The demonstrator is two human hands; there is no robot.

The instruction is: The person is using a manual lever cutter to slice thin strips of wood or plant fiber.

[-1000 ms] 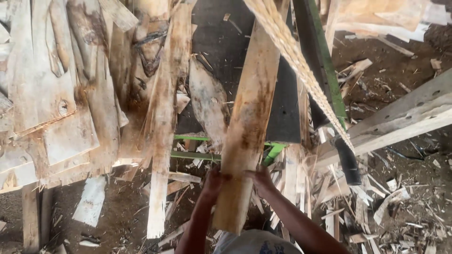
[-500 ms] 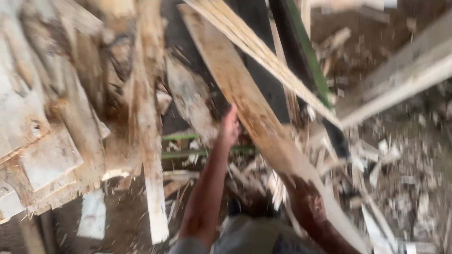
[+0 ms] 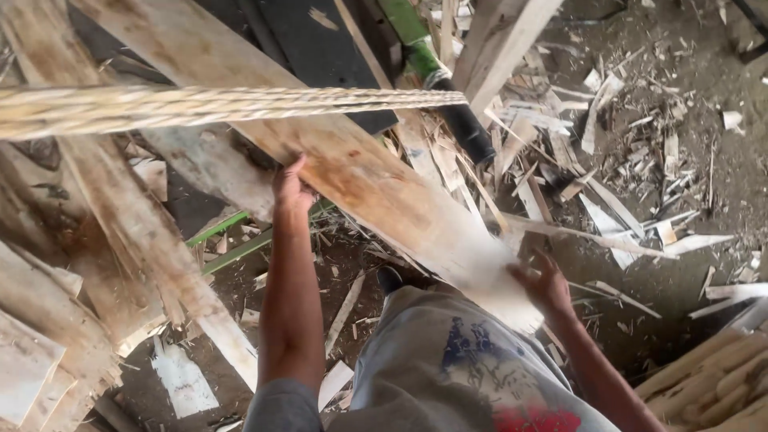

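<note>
Two bare hands are on one long, pale, rough-sawn wooden plank (image 3: 376, 188) that runs diagonally from the upper left down toward the lower right, held up off the ground. Left hand (image 3: 291, 190) is up on the plank's lower edge about midway along, fingers curled over the wood, so that grip is closed on it with the arm stretched straight out. Right hand (image 3: 546, 286) is down at the near end of the plank, which is blurred; fingers look spread against the wood rather than wrapped round it, and honestly I can't tell how firmly that grip has hold. Crossing in front of everything near the top is a thin pale strip of splintery wood (image 3: 232, 106), lying almost level from the left edge to about the middle. Behind the plank there's a dark flat panel (image 3: 320, 48) and a green pipe with a black end (image 3: 440, 80) angled down to the right. Off to the left sits a messy stack of weathered offcut boards (image 3: 88, 264), with a couple of green metal rails (image 3: 232, 240) poking out beneath the left forearm. Dirt floor (image 3: 680, 120) on the right is littered with wood chips and slivers, and a bundle of pale round sticks (image 3: 720, 376) sits in the bottom right corner. Person's grey printed shirt (image 3: 456, 376) fills the bottom middle.
</note>
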